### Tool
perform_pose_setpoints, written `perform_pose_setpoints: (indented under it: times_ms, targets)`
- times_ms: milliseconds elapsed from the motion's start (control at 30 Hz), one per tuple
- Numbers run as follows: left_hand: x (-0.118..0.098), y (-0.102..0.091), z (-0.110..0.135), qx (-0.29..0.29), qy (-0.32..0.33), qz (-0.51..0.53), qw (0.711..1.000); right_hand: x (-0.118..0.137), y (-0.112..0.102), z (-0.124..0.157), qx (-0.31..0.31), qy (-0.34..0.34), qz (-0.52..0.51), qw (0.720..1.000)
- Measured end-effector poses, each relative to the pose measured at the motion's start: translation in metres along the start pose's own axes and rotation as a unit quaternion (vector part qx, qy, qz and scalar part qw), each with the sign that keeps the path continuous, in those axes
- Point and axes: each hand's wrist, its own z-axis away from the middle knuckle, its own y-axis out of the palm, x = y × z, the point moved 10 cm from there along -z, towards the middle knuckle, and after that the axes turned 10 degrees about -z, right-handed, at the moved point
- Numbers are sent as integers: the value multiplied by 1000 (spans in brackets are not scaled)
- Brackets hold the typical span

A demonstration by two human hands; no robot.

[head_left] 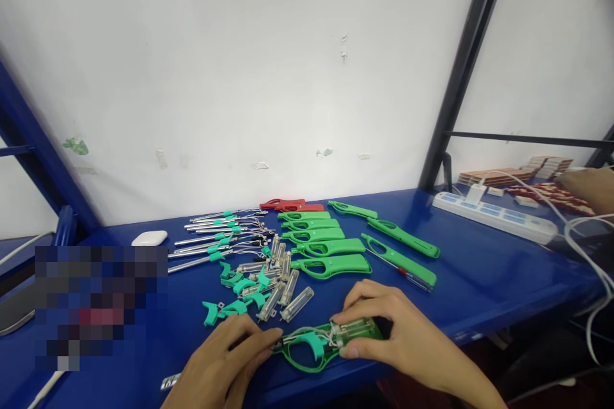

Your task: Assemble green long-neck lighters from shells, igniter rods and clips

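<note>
Near the table's front edge, a green lighter shell half (309,369) lies with its inside facing up. Inside it sit a teal trigger (314,344), thin wires and a clear fuel tank (355,329). My right hand (391,326) is closed around the tank end, thumb and fingers on opposite sides. My left hand (225,354) pinches the narrow neck of the lighter, where the metal tube (171,381) enters; most of that tube is hidden under the hand. Just behind are loose teal triggers (235,308) and several clear fuel tanks (296,304).
Metal lighter tubes with wires (206,249) lie in a row at left. Green shell halves (338,265) and red shells (300,206) are behind. A white case (149,238) lies left, a power strip (496,216) right. Another person's arm (592,188) shows far right.
</note>
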Motion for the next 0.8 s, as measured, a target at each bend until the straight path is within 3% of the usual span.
perform_pose_setpoints:
  times_ms: [200, 367, 600, 800]
  targets:
    - [-7, -2, -2, -2, 47, -35, 998, -2, 0, 2, 0, 9, 2, 1000]
    - [-3, 4, 3, 46, 37, -54, 997, -2, -1, 2, 1, 13, 10, 1000]
    - [-1, 5, 4, 31, 38, -40, 998, -2, -1, 1, -3, 14, 15, 1000]
    - [5, 15, 12, 73, 25, -12, 997, 0, 0, 0, 6, -2, 16, 1000]
